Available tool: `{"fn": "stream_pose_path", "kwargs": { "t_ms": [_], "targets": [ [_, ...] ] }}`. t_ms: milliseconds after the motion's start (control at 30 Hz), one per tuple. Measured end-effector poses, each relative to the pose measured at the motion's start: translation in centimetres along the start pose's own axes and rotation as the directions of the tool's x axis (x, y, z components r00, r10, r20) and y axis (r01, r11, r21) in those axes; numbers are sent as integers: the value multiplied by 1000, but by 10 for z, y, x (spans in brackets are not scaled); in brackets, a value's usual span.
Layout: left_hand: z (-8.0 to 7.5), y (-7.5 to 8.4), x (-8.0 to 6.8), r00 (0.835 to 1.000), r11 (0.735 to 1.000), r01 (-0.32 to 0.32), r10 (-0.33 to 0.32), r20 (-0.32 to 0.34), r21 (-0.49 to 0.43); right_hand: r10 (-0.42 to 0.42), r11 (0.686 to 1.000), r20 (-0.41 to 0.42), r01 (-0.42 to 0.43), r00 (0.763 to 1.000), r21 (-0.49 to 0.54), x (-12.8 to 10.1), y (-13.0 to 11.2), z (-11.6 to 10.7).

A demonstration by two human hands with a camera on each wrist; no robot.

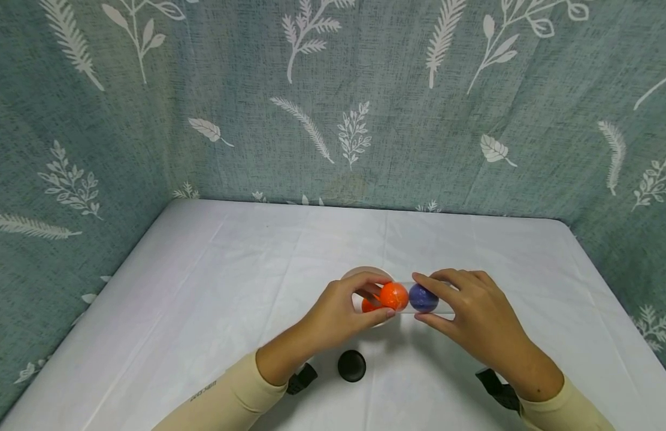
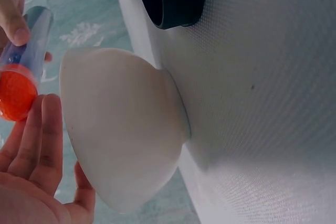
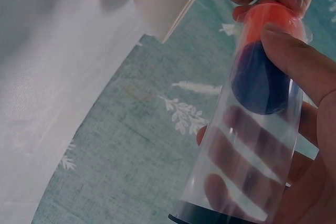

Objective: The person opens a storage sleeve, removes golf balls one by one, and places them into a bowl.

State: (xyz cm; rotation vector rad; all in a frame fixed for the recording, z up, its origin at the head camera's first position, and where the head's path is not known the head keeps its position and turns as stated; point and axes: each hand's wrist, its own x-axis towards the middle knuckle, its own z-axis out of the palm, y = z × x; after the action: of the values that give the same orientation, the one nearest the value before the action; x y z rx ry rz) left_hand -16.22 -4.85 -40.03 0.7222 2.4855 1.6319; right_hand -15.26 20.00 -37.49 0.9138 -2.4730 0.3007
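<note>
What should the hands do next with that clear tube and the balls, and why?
Probably tip the clear tube a bit more so the orange ball at its mouth drops into the white bowl. The right hand holds the tube sideways over the bowl, the left hand is at its open end, and a blue ball sits behind.

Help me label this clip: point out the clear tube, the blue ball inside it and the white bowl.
clear tube (image 3: 247, 171), right wrist view, on its see-through wall below the balls.
blue ball (image 1: 423, 298), head view, on its rounded front.
white bowl (image 2: 121, 124), left wrist view, on its outer side.
</note>
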Motion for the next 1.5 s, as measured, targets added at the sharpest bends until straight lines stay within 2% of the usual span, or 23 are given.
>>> {"fn": "stream_pose_path", "kwargs": {
  "t_ms": [633, 1200, 1500],
  "targets": [
    [-2, 0, 1, 1000, 1000, 17, -17, -3, -13, 11, 1000, 8, -11, 1000, -4, 1, -1, -1],
    [-6, -1, 0, 999, 998, 52, -53, 11, 28, -1, 1000, -11, 1, 1000, 5, 1, 1, 0],
    [-8, -1, 0, 998, 998, 55, -55, 15, 34, 25, 1000, 9, -25, 1000, -4, 1, 0, -1]
  ]
}}
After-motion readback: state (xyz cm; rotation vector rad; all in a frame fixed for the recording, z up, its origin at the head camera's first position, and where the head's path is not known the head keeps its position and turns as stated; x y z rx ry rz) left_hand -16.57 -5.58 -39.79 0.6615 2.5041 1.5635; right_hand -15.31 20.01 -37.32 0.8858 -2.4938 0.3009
